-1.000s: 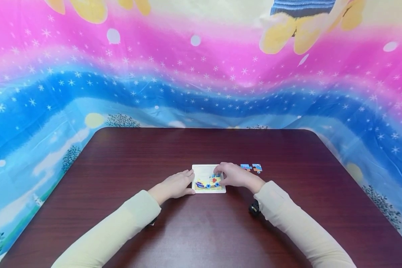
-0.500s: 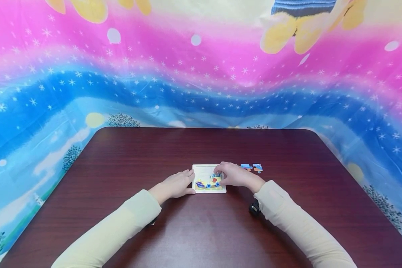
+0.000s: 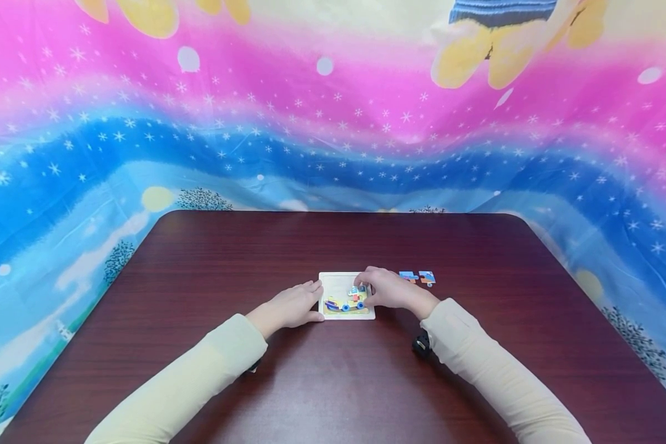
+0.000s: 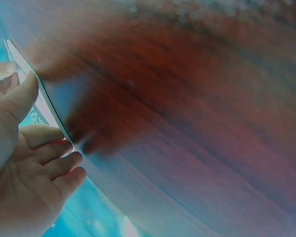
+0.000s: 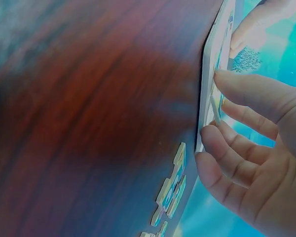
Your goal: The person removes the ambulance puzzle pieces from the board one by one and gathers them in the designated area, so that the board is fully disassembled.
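Note:
A white-framed jigsaw tray [image 3: 333, 279] lies flat on the table, its lower part showing a yellow vehicle with blue wheels. My left hand [image 3: 290, 306] rests against the tray's left edge, with fingers and thumb spread along it. Over the tray's right side, my right hand [image 3: 390, 288] pinches a small puzzle piece [image 5: 215, 109] between thumb and fingers. That piece stands tilted just at the tray's surface in the right wrist view. The right fingers hide part of the picture and the right rim.
Several loose puzzle pieces [image 3: 426, 277] lie on the table beyond the right hand, to the right of the tray. The dark wooden table [image 3: 333, 382] is bordered at the back and sides by a colourful cloth curtain [image 3: 288, 154].
The piece with the red mark under my right fingertips now looks tilted, where it lay flatter before. My left hand and the tray stay in place.

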Available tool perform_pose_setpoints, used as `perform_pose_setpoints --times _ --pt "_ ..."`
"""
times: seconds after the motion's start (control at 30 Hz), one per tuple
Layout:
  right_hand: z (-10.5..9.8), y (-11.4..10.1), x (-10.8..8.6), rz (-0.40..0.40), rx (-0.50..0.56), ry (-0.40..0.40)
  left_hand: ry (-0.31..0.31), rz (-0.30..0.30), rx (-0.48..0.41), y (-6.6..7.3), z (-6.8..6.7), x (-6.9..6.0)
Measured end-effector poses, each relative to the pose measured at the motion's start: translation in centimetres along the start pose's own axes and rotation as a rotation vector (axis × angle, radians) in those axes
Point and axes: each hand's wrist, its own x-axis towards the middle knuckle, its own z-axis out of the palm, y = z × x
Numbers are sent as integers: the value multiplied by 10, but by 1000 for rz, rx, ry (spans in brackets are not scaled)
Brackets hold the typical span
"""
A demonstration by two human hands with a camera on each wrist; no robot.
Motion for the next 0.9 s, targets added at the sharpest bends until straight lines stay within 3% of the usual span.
perform_pose_setpoints --times 0.7,0.9 --pt "1 3 0 -39 -3 57 -10 -5 -3 0 0 0" --pt "-3 6 -4 4 25 69 -3 -2 -3 0 0 0"
